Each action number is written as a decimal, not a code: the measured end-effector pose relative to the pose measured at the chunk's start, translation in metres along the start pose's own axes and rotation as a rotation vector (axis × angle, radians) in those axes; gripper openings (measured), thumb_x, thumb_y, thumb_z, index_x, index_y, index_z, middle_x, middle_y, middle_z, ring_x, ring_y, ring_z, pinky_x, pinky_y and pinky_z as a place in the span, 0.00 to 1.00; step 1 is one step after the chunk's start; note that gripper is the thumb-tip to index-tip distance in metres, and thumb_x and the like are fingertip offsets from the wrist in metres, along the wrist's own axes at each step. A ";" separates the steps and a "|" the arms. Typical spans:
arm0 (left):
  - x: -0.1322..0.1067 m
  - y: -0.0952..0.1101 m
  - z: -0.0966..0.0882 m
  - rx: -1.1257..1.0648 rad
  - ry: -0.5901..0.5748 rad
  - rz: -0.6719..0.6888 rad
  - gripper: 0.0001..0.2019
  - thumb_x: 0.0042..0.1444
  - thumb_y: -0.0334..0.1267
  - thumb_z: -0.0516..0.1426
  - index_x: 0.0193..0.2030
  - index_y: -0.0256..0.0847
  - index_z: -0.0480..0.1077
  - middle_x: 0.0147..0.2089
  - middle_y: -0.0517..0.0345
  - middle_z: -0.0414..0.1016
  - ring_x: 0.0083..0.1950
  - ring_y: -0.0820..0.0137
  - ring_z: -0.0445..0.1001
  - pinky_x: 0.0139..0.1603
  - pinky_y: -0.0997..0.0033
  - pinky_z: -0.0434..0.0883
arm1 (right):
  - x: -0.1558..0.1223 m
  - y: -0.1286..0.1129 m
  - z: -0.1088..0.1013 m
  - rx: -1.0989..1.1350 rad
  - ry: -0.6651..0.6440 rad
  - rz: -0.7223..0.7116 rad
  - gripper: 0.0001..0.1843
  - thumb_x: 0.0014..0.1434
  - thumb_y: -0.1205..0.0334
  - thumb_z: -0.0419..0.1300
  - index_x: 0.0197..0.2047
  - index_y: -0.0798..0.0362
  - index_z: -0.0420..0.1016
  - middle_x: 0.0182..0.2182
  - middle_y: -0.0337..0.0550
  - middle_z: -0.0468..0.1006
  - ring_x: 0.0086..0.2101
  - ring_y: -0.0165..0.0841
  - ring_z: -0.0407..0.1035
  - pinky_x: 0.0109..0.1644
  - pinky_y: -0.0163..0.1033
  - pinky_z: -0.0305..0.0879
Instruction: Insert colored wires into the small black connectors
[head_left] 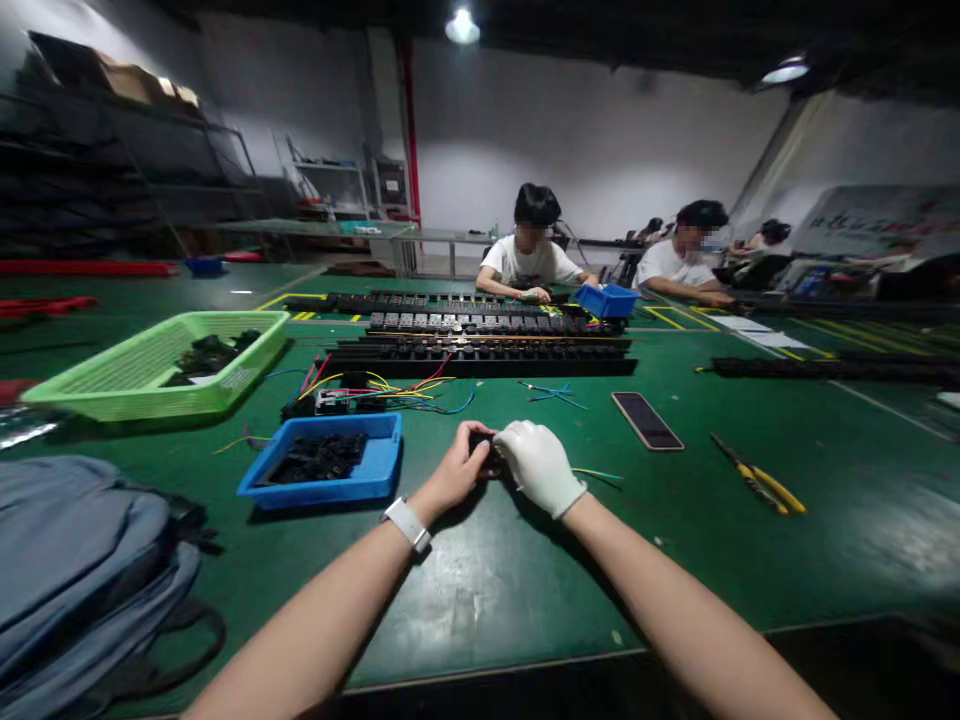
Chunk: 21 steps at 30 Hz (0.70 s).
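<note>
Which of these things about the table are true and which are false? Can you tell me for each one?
1. The right hand wears a white glove. True.
2. The left hand wears a glove too. False: it is bare, with a white watch on the wrist.
3. Both hands hold a small black part between them. True.
4. The flat dark smartphone lies inside the blue plastic tray. False: it lies on the green table, right of the hands.
5. The yellow-handled pliers lie on the table, untouched. True.
6. The green mesh basket is right of the hands. False: it is far left.
</note>
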<state>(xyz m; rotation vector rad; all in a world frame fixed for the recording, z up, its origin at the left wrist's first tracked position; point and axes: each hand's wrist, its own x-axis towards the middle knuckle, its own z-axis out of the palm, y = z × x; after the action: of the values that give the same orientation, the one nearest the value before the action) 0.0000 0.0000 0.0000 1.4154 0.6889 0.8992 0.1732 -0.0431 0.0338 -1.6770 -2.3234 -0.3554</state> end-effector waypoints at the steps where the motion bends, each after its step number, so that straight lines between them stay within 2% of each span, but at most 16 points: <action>1: 0.000 0.001 0.000 -0.013 0.002 -0.001 0.16 0.64 0.47 0.56 0.52 0.44 0.58 0.60 0.47 0.67 0.54 0.62 0.75 0.45 0.56 0.82 | 0.000 0.000 -0.001 0.008 -0.002 0.005 0.09 0.73 0.62 0.54 0.48 0.51 0.76 0.42 0.46 0.76 0.42 0.39 0.68 0.44 0.41 0.56; 11: 0.002 -0.003 -0.002 -0.061 -0.002 0.006 0.17 0.63 0.49 0.59 0.52 0.45 0.60 0.61 0.47 0.68 0.55 0.61 0.74 0.46 0.56 0.82 | 0.001 0.000 -0.002 0.024 -0.020 0.023 0.11 0.74 0.60 0.53 0.50 0.51 0.77 0.43 0.48 0.77 0.43 0.39 0.68 0.44 0.39 0.57; 21: 0.004 -0.003 -0.002 -0.074 -0.006 0.042 0.15 0.64 0.47 0.58 0.51 0.44 0.61 0.56 0.50 0.68 0.53 0.62 0.74 0.44 0.56 0.82 | 0.000 0.002 0.005 0.064 0.053 0.010 0.10 0.73 0.60 0.55 0.48 0.48 0.78 0.42 0.45 0.78 0.42 0.38 0.70 0.45 0.39 0.61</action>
<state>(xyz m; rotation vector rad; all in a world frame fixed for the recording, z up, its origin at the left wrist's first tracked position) 0.0003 0.0046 -0.0026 1.3700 0.6173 0.9434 0.1751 -0.0408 0.0289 -1.6287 -2.2628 -0.3160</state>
